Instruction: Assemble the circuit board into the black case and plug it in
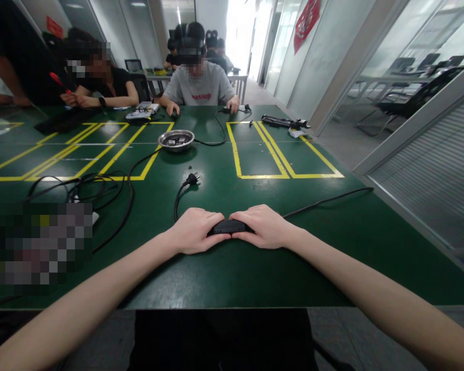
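Between my two hands, low over the near part of the green table, is a black power adapter (229, 227). My left hand (196, 230) is closed on its left end, thumb and fingers pinching it. Its right end sits in the closed grip of my right hand (262, 226). From the left side a black cord curls forward to a mains plug (192, 179) lying on the table, prongs pointing right. A thin black cable (328, 198) runs from behind my right hand towards the table's right edge. My fingers cover both ends of the adapter.
A metal bowl (176, 140) holds small metal parts. Tangled black cables (96, 188) lie at left, beside a blurred-out item (40, 245). Yellow tape (265, 176) marks rectangles on the table (232, 283). Across it, a person (197, 85) handles a cabled black object; a folded tripod (282, 122) lies far right.
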Demonstrator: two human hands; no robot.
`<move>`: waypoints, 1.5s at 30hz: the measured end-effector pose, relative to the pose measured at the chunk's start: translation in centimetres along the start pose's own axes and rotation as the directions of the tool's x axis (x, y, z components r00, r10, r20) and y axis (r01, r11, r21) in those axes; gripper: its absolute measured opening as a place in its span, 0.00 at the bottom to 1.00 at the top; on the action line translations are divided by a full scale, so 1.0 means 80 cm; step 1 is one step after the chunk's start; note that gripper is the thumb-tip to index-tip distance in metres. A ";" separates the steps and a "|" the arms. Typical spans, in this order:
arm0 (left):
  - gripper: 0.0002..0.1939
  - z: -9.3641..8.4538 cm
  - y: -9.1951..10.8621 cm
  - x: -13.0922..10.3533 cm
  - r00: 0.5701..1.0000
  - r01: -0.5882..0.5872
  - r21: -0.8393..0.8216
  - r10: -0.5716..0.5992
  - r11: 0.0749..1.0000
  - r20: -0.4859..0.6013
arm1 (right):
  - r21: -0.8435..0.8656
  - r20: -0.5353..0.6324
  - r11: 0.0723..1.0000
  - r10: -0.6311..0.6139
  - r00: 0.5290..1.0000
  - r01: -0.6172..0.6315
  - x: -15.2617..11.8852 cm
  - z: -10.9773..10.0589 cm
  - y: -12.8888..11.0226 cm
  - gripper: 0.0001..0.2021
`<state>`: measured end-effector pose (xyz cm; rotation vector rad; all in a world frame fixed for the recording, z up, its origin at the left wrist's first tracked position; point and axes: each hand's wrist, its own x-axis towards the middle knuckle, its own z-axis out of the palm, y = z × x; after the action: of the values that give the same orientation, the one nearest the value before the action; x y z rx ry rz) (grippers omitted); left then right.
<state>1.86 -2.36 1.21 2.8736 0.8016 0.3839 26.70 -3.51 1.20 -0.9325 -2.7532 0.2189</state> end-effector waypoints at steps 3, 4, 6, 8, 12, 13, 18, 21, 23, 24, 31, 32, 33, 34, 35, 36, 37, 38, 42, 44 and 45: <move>0.22 -0.001 -0.001 0.000 1.000 0.001 -0.021 -0.002 1.000 -0.005 | -0.034 0.008 0.999 0.006 1.000 -0.005 0.000 0.000 -0.002 0.17; 0.22 -0.001 -0.002 0.000 1.000 -0.002 -0.027 0.002 1.000 -0.007 | -0.036 0.007 0.999 0.005 1.000 -0.005 0.000 0.000 -0.002 0.17; 0.22 -0.003 -0.003 0.000 1.000 -0.023 -0.043 0.022 0.999 -0.004 | -0.035 0.002 0.999 0.000 1.000 0.000 -0.001 0.001 -0.001 0.17; 0.22 -0.004 -0.005 0.000 0.999 -0.047 -0.051 0.047 0.998 -0.004 | -0.029 -0.007 1.000 -0.008 1.000 0.008 -0.002 0.002 0.000 0.16; 0.23 -0.001 -0.006 -0.002 0.998 -0.052 0.024 0.052 0.998 -0.024 | 0.015 -0.040 1.000 -0.013 0.999 0.013 -0.002 0.003 0.002 0.17; 0.23 0.000 -0.005 -0.002 0.998 -0.049 0.064 0.051 0.997 -0.034 | 0.045 -0.052 0.999 -0.006 0.999 0.008 -0.002 0.003 0.002 0.18; 0.23 0.001 -0.005 -0.002 0.990 -0.067 0.261 0.096 0.963 -0.100 | 0.398 -0.058 0.903 0.203 0.977 -0.164 -0.001 -0.002 0.002 0.23; 0.23 0.001 -0.004 0.000 0.982 -0.072 0.343 0.127 0.936 -0.139 | 0.632 0.140 0.697 0.325 0.935 -0.337 -0.002 -0.004 0.003 0.24; 0.24 0.001 -0.005 0.001 0.976 -0.067 0.370 0.138 0.927 -0.168 | 0.693 0.220 0.612 0.325 0.920 -0.382 -0.002 -0.004 0.005 0.25; 0.23 0.001 -0.005 0.001 0.974 -0.055 0.368 0.131 0.928 -0.187 | 0.700 0.204 0.613 0.320 0.925 -0.366 -0.002 -0.003 0.005 0.24; 0.24 0.002 -0.011 -0.002 0.978 0.030 0.073 -0.014 0.997 -0.206 | 0.342 -0.137 0.931 0.184 0.973 -0.128 -0.004 0.005 0.002 0.17; 0.23 0.002 -0.012 -0.002 0.979 0.038 0.014 -0.034 0.999 -0.201 | 0.275 -0.143 0.954 0.163 0.976 -0.119 -0.004 0.005 0.002 0.18; 0.21 0.002 -0.013 -0.002 0.978 0.042 -0.031 -0.048 0.999 -0.201 | 0.224 -0.146 0.968 0.146 0.978 -0.111 -0.004 0.005 0.002 0.18; 0.20 0.003 -0.013 -0.002 0.977 0.040 -0.059 -0.051 0.997 -0.205 | 0.191 -0.151 0.976 0.137 0.979 -0.107 -0.004 0.005 0.002 0.19; 0.19 0.003 -0.014 -0.002 0.976 0.029 -0.073 -0.044 0.997 -0.214 | 0.173 -0.157 0.979 0.134 0.979 -0.106 -0.004 0.005 0.002 0.20; 0.19 0.003 -0.014 -0.001 0.974 0.013 -0.076 -0.030 0.997 -0.223 | 0.165 -0.159 0.980 0.135 0.978 -0.108 -0.003 0.005 0.002 0.19; 0.19 0.004 -0.014 -0.001 0.973 -0.002 -0.071 -0.014 0.997 -0.232 | 0.163 -0.154 0.980 0.140 0.978 -0.115 -0.003 0.004 0.002 0.18; 0.19 0.004 -0.013 -0.001 0.971 -0.013 -0.064 -0.002 0.998 -0.239 | 0.161 -0.142 0.979 0.148 0.979 -0.125 -0.002 0.004 0.002 0.16; 0.19 0.003 -0.011 -0.001 0.972 -0.008 -0.071 -0.009 0.997 -0.236 | 0.138 -0.109 0.982 0.147 0.983 -0.132 -0.001 0.006 0.003 0.11; 0.19 0.003 -0.011 -0.001 0.975 0.010 -0.107 -0.033 0.994 -0.221 | 0.131 -0.123 0.985 0.130 0.984 -0.113 -0.002 0.008 0.005 0.11; 0.18 0.003 -0.011 -0.002 0.976 0.017 -0.121 -0.043 0.992 -0.214 | 0.131 -0.129 0.986 0.125 0.984 -0.108 -0.002 0.009 0.006 0.11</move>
<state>1.37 -1.67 0.78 2.7377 0.8230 0.7251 26.91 -3.28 0.42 -1.0358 -2.5316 0.3284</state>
